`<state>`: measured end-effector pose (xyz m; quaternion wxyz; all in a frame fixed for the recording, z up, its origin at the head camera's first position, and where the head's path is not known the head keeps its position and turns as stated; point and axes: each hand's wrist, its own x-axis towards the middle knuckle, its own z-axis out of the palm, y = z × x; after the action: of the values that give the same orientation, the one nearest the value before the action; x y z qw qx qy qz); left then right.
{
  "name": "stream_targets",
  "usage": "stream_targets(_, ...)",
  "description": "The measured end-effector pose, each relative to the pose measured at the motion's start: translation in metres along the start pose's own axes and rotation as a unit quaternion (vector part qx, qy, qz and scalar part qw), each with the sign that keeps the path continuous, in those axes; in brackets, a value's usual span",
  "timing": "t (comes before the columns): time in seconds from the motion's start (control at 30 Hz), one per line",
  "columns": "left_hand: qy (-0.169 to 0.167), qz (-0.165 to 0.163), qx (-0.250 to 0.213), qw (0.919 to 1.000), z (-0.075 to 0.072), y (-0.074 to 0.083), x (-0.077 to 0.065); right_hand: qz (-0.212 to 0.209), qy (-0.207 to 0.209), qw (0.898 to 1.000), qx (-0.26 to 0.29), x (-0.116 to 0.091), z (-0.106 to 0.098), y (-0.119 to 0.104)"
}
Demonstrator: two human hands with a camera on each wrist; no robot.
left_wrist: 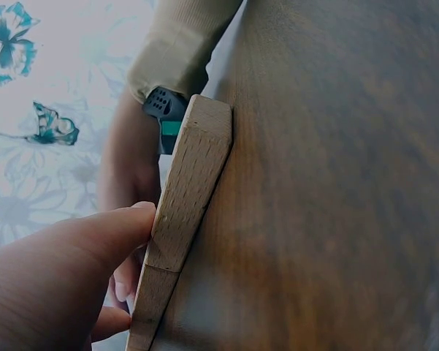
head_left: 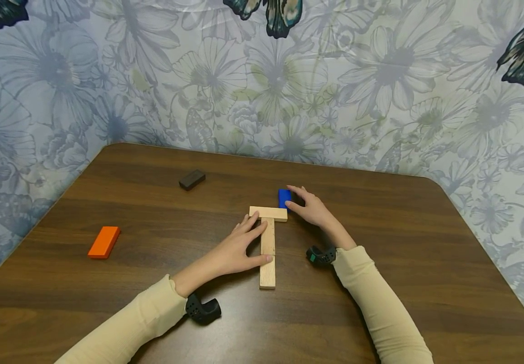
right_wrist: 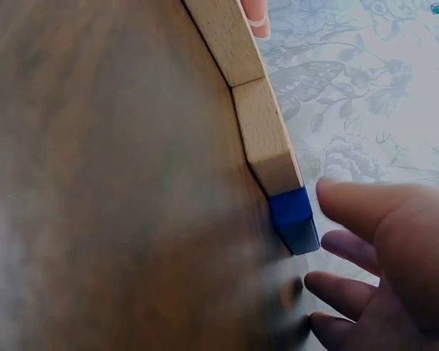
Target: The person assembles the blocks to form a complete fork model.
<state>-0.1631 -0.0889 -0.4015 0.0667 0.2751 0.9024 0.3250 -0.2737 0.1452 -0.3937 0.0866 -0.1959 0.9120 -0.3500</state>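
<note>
Two plain wooden blocks lie end to end on the table, the nearer block and the middle block. A third plain block lies crosswise at their far end. Behind its right end a blue block abuts it. My left hand rests over the plain blocks with spread fingers, the thumb at the joint between the two lengthwise ones and the fingertips by the crosswise one. At the blue block's right side is my right hand, its fingers loosely bent; the right wrist view shows a small gap to the block.
An orange block lies on the wooden table at the left. Farther back is a dark brown block. A floral wall covering rises behind the table's far edge. Each wrist wears a black band device.
</note>
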Motion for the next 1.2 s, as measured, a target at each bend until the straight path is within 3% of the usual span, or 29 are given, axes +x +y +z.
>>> stream_targets(0.33, 0.004, 0.01, -0.002, 0.9999, -0.001, 0.0, -0.001, -0.014, -0.013, 1.0, -0.014, -0.022, -0.004, -0.014)
stream_targets(0.63, 0.002, 0.007, -0.001, 1.0, -0.002, 0.0, -0.001, -0.098, -0.054, 0.992, -0.056, -0.051, 0.008, -0.026)
stream_targets(0.83, 0.01, 0.018, -0.009, 0.9997, -0.002, -0.001, -0.002, -0.131, -0.072, 0.984, -0.097, -0.063, 0.021, -0.032)
stream_targets(1.2, 0.008, 0.017, -0.004, 0.9998, -0.002, -0.001, -0.002, -0.133, -0.096, 0.973, -0.16, -0.065, 0.029, -0.036)
